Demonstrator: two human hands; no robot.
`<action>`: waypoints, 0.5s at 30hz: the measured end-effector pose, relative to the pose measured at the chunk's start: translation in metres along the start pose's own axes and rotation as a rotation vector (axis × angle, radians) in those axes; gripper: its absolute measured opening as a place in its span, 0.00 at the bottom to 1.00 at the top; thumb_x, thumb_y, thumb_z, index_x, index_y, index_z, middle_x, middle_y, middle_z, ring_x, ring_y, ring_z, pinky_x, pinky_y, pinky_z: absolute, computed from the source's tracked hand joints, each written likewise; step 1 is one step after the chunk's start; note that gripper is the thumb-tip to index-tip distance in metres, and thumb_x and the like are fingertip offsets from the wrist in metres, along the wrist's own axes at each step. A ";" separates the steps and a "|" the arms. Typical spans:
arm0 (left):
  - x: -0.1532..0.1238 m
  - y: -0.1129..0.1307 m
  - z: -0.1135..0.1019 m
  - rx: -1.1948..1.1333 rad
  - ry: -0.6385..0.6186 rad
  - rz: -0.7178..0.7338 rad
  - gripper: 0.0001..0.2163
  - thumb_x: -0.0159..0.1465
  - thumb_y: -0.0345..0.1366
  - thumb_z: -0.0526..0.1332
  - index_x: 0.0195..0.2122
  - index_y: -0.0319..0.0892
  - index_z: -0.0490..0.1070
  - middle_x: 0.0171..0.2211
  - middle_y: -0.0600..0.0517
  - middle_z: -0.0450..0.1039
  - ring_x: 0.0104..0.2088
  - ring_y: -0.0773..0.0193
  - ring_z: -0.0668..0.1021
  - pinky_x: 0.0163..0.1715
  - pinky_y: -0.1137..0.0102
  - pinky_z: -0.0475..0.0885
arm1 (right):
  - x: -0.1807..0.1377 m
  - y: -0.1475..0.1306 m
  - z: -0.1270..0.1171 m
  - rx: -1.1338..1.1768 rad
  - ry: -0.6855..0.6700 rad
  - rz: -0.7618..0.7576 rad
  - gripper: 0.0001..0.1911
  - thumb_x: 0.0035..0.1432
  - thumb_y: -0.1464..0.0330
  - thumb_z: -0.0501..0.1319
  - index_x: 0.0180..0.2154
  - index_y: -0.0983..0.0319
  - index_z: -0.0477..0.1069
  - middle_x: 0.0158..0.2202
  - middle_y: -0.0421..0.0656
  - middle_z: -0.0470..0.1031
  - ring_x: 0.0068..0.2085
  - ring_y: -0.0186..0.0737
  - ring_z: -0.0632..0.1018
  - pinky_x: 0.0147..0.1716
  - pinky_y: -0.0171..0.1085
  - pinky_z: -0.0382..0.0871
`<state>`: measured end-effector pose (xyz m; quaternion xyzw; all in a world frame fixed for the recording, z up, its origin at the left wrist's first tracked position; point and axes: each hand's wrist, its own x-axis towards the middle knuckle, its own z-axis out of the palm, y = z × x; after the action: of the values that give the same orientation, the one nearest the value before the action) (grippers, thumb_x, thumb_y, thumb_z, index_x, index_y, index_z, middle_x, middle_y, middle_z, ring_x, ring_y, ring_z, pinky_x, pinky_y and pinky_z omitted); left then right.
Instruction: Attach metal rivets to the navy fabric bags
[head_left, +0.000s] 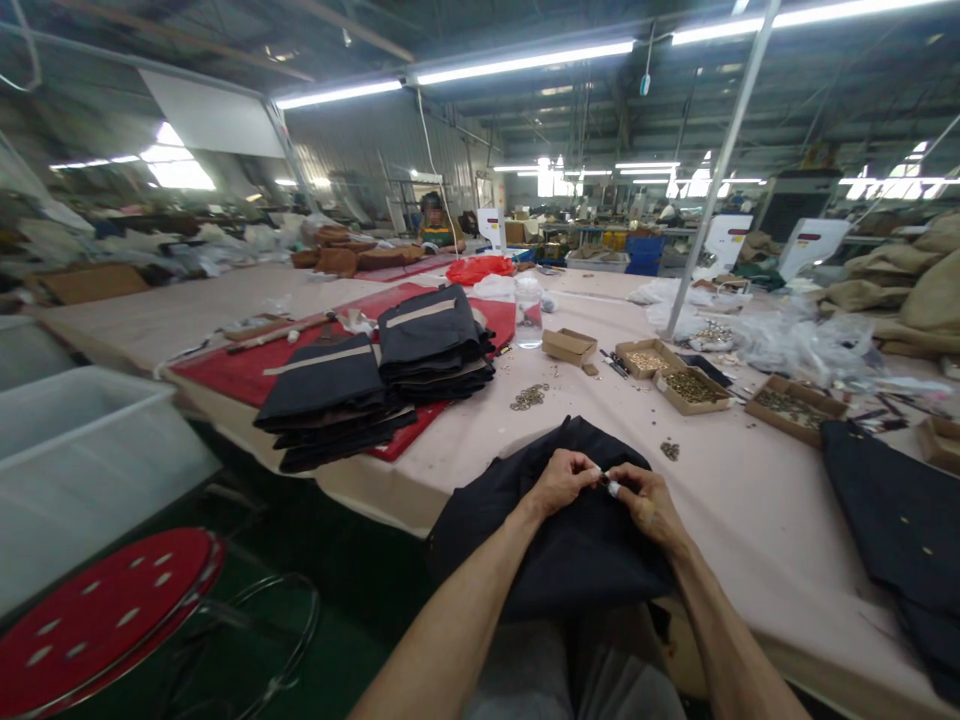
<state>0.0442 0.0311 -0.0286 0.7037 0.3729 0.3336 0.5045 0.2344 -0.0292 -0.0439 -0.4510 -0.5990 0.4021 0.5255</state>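
Observation:
A black fabric piece (577, 570) lies bunched over the table's front edge and my lap. Above it my left hand (564, 482) and my right hand (643, 497) meet, fingertips pinched together. Between them is a small dark fitting (604, 479), too small to name exactly. White tape or wrapping covers a fingertip of each hand. Beyond the fabric lie a loose pile of brass-coloured rings (529, 397) and a smaller heap of metal parts (670, 450).
Cardboard boxes of small metal parts (694, 390) stand behind my right hand. Folded black pieces (431, 340) are stacked on a red sheet (225, 368) at left. More black fabric (900, 530) lies at right. A red stool (112, 620) and white bin (90, 440) stand left; a metal pole (720, 170) rises behind.

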 end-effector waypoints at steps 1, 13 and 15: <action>-0.001 0.002 0.000 0.050 -0.001 0.001 0.13 0.58 0.42 0.63 0.31 0.35 0.78 0.26 0.49 0.76 0.26 0.68 0.73 0.28 0.74 0.64 | 0.000 0.001 0.000 0.026 0.006 0.018 0.11 0.53 0.64 0.65 0.39 0.61 0.76 0.36 0.44 0.78 0.38 0.43 0.76 0.41 0.39 0.69; -0.006 0.014 0.014 0.299 0.079 0.014 0.12 0.56 0.39 0.61 0.29 0.35 0.79 0.23 0.51 0.75 0.23 0.68 0.71 0.24 0.73 0.62 | -0.009 -0.005 0.005 -0.193 0.190 0.039 0.18 0.56 0.56 0.62 0.38 0.62 0.79 0.31 0.44 0.78 0.31 0.41 0.75 0.31 0.37 0.68; -0.008 0.016 0.014 0.311 0.077 0.019 0.13 0.56 0.40 0.61 0.29 0.35 0.79 0.23 0.51 0.75 0.23 0.69 0.70 0.24 0.73 0.61 | -0.010 -0.009 0.005 -0.264 0.165 0.015 0.16 0.55 0.56 0.62 0.33 0.62 0.79 0.30 0.44 0.78 0.32 0.42 0.75 0.32 0.37 0.67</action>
<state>0.0557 0.0145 -0.0176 0.7636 0.4325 0.3031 0.3715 0.2285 -0.0417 -0.0386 -0.5521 -0.5982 0.2852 0.5060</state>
